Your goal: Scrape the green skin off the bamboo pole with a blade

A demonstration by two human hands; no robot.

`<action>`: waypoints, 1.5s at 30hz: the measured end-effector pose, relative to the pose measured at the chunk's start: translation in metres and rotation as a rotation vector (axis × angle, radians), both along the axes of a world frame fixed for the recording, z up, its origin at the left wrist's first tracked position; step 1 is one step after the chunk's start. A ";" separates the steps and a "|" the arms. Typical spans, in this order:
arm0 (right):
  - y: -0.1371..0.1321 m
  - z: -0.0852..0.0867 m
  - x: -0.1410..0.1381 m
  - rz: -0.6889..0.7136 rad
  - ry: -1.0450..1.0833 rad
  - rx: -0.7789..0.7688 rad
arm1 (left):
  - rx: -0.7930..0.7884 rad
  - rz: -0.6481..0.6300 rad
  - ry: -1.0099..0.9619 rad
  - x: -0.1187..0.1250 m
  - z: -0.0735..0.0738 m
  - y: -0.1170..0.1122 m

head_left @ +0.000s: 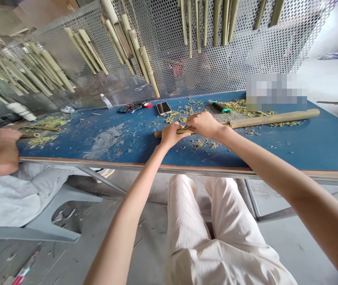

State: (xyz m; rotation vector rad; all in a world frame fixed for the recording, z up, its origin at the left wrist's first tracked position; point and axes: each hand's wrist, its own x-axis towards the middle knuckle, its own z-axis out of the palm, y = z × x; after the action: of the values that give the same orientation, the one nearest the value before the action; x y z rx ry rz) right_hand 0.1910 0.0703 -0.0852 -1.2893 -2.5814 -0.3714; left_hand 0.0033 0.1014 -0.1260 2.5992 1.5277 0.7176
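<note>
A long bamboo pole [271, 118] lies lengthwise along the blue workbench, its near-left end [158, 134] sticking out past my fingers. My left hand [171, 135] is wrapped round the pole close to that end, the thumb along its top. Just to the right, my right hand [204, 124] is closed over the pole. A thin dark edge shows under its fingertips, but what it grips is mostly hidden. Curled yellow-green shavings [206, 143] are scattered around both hands.
Behind my hands lie a phone [163, 108], a black-and-green tool handle [221, 107] and a red tape roll [147, 105]. Bamboo pieces [145, 71] hang on a perforated metal screen. At left, a seated person's hand [8, 134] rests on another bamboo piece. The bench edge [198, 168] crosses above my knees.
</note>
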 end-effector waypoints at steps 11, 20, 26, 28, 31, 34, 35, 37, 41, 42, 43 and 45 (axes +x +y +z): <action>0.006 0.002 0.028 -0.084 0.002 -0.038 | 0.003 -0.029 -0.024 -0.002 -0.001 0.000; -0.001 0.002 0.004 -0.038 0.000 -0.032 | 0.005 -0.018 -0.022 -0.003 -0.001 0.002; -0.005 0.009 0.029 -0.064 -0.019 -0.096 | 0.000 -0.025 -0.042 -0.003 -0.001 0.000; -0.005 0.010 0.025 -0.010 0.075 -0.016 | -0.012 -0.011 -0.021 -0.002 0.000 0.000; -0.002 0.007 0.018 0.008 0.139 0.058 | -0.014 -0.005 0.009 -0.001 0.001 0.000; 0.005 -0.001 0.019 0.022 0.113 0.017 | 0.005 -0.021 0.002 -0.002 0.000 0.000; 0.008 -0.003 0.022 0.018 0.105 -0.001 | 0.011 -0.027 -0.003 -0.003 -0.001 0.001; 0.011 -0.005 0.027 -0.007 0.098 -0.026 | 0.020 -0.030 -0.006 -0.004 -0.002 0.001; 0.011 -0.005 0.027 -0.049 0.094 -0.034 | 0.024 -0.035 -0.006 -0.003 -0.002 0.000; 0.010 -0.005 0.023 -0.047 0.100 -0.027 | 0.022 -0.037 -0.007 -0.002 -0.002 0.000; 0.009 -0.006 0.018 -0.042 0.106 -0.020 | 0.020 -0.036 -0.006 -0.002 -0.002 0.000; 0.008 -0.008 0.007 -0.023 0.116 -0.006 | 0.017 -0.022 -0.003 -0.001 -0.001 0.001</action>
State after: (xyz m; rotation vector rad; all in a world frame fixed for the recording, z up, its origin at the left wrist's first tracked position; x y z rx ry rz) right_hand 0.1980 0.0782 -0.0935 -1.3028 -2.4758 -0.2849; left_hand 0.0024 0.1023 -0.1274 2.6213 1.4958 0.7361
